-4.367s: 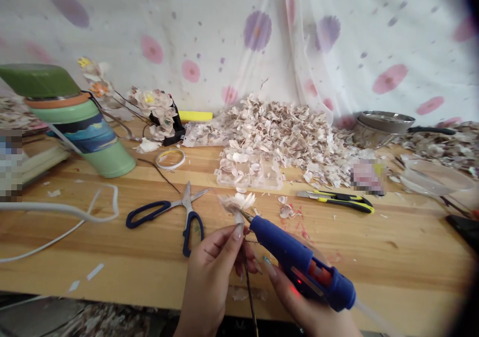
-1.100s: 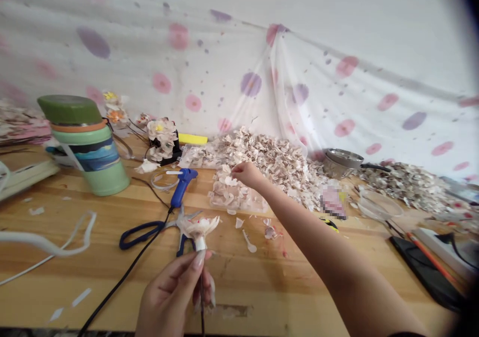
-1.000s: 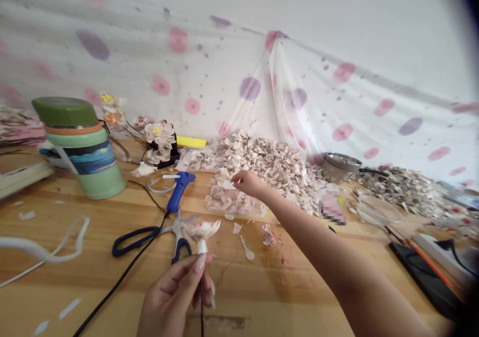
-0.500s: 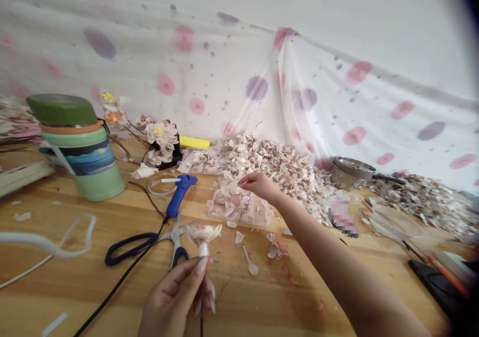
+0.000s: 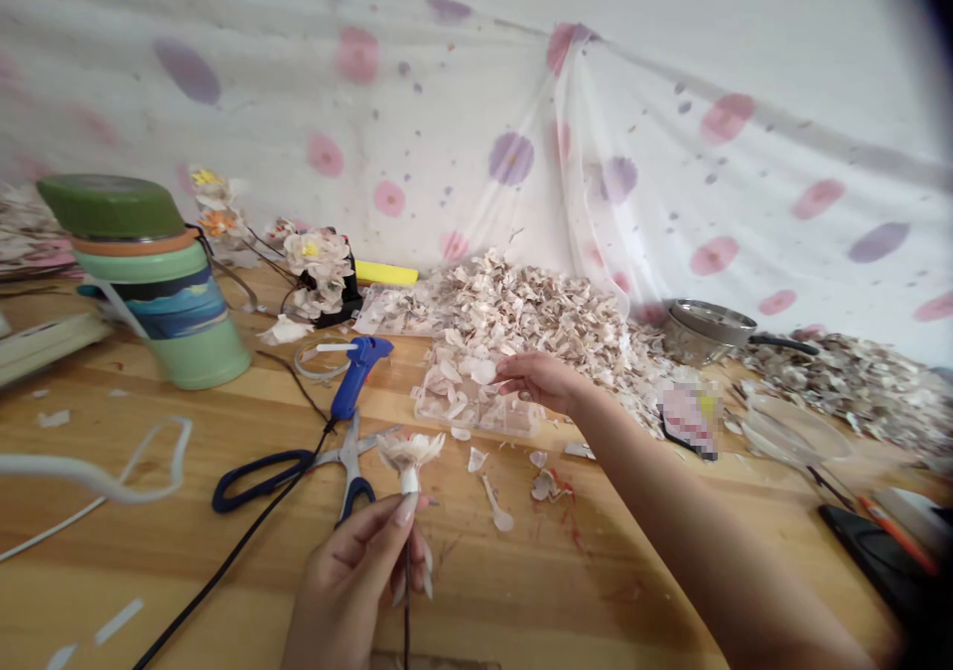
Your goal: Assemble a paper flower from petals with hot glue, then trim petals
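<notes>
At the bottom centre, my left hand (image 5: 364, 561) pinches the dark stem of a handmade flower (image 5: 411, 452), just below its white wrapped base. Pale petals with a little pink spread out at the flower's top. Farther off, my right hand (image 5: 540, 380) is over a clear compartment box (image 5: 476, 417) of loose pale petals. A thin whitish petal (image 5: 482, 370) is at its fingertips, seemingly pinched there. Left of the flower lie dark-blue-handled scissors (image 5: 348, 462), with a blue glue gun (image 5: 358, 377) just behind them.
A large heap of dried petals (image 5: 536, 303) covers the back of the table. A green flask (image 5: 164, 293) stands left, near finished flowers (image 5: 320, 263). At right are a metal strainer (image 5: 711, 328) and a black phone-like slab (image 5: 864, 561). A small plastic spoon (image 5: 497, 506) lies centre.
My right hand has shifted slightly right over the box, and a whitish petal now shows at its fingertips. My left hand keeps hold of the flower; the view has moved a little.
</notes>
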A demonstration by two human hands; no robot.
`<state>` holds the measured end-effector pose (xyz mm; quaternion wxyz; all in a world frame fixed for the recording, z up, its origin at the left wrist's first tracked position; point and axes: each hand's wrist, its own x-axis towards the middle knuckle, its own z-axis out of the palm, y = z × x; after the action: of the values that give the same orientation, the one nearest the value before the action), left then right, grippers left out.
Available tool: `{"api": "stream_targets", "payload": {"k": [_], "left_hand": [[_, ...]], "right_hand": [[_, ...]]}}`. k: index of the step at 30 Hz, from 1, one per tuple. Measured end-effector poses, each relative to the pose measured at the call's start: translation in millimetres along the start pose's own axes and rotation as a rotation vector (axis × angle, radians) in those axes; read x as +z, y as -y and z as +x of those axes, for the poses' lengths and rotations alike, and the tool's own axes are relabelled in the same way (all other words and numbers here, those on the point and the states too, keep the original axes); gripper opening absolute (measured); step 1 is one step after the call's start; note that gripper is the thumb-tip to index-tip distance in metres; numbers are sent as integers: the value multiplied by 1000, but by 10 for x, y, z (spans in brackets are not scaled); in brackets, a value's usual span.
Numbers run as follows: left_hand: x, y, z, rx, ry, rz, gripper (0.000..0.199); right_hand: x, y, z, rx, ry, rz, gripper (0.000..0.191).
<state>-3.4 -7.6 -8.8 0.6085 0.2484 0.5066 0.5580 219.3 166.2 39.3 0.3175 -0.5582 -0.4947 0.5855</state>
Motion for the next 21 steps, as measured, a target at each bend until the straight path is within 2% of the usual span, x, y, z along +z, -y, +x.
{"api": "stream_targets", "payload": {"k": [4, 9, 14, 21], "left_hand": [[75, -39, -16, -11, -14, 8, 59], [63, -12, -13, 4, 2, 10, 55], [-5, 63, 34, -8, 49, -2, 48], [-3, 76, 68, -22, 59, -14, 50]], "right_hand": [[17, -44, -28, -20, -31, 35, 7], [-14, -79, -21, -61, -77, -72, 11], [38, -109, 1, -157, -138, -369, 5], [200, -136, 168, -386, -178, -864, 19]]}}
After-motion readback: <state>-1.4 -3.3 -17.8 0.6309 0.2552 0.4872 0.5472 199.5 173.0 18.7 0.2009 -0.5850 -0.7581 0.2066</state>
